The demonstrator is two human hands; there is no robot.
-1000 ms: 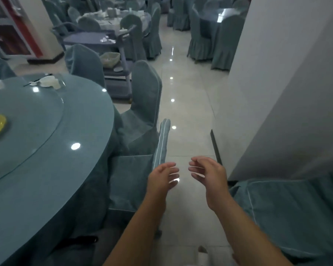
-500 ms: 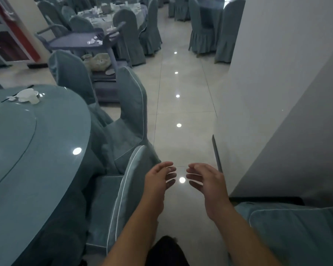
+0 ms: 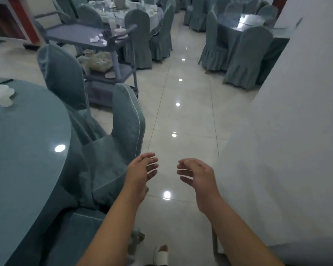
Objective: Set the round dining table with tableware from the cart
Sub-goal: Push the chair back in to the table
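— What are the hands doing?
— Left hand (image 3: 140, 172) and right hand (image 3: 197, 174) hover empty, fingers loosely apart.
— And the cart (image 3: 96, 42)?
— Grey-blue, two-tiered, pale tableware (image 3: 98, 60) on its lower shelf, well beyond the fingertips; round table (image 3: 27, 143) to their left.

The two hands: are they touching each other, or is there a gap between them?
Apart. The head view shows bare floor tile between the fingers of the left hand and those of the right hand; both hold nothing.
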